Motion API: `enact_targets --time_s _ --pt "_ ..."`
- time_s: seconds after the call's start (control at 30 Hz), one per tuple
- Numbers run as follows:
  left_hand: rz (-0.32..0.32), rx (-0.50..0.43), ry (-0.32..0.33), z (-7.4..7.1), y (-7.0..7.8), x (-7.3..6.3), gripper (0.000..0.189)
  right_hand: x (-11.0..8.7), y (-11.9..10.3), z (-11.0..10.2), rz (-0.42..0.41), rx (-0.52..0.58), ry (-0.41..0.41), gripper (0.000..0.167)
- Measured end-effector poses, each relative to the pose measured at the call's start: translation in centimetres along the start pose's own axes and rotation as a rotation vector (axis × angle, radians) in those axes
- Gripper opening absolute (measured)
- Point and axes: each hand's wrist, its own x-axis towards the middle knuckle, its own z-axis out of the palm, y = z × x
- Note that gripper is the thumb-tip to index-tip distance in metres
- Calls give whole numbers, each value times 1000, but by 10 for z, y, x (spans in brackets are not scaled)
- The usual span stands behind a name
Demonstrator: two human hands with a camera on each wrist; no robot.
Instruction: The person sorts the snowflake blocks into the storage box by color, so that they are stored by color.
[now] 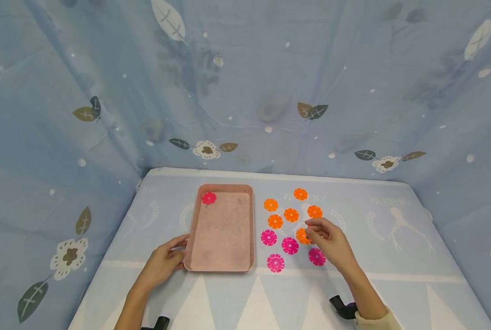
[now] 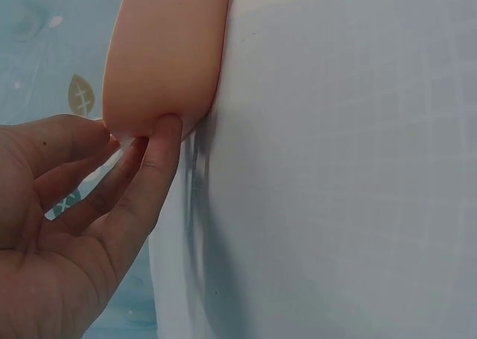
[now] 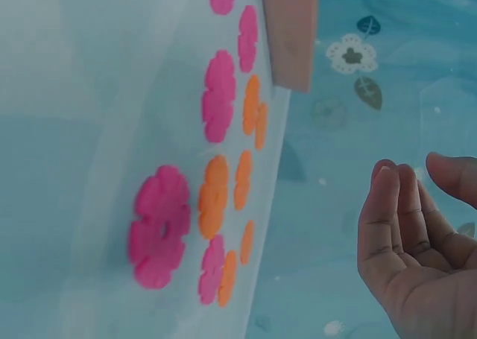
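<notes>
A pink rectangular tray rests on the table with one red-pink notched disc in its far left corner. My left hand holds the tray by its left edge near the front corner. In the left wrist view, fingertips press the tray's wall. My right hand hovers over the discs, beside an orange disc. In the right wrist view, a gap shows between thumb and fingers, with nothing held. Several pink discs and orange discs lie flat right of the tray.
Two black curved devices sit near the wrists, one by the right forearm and one by the left forearm. A blue patterned curtain encloses the table's back and sides. A patterned cloth covers the table.
</notes>
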Motion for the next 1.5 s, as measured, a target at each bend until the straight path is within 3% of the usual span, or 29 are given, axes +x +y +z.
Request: enact_targets --time_s 0.23,0.5,0.7,0.93,1.5 --pt "-11 4 2 -1 -2 -1 47 -13 22 -9 6 -186 34 26" --pt "11 2 -7 0 1 -1 47 -18 44 -18 116 -308 -20 26" --pt "-8 0 2 -1 1 -2 47 -17 52 -17 114 -349 -91 30" --pt "9 -4 -6 -1 -1 0 47 -17 54 -16 159 -392 -109 33" --pt "16 -7 -3 0 -3 1 46 -15 60 -15 154 -410 -119 37"
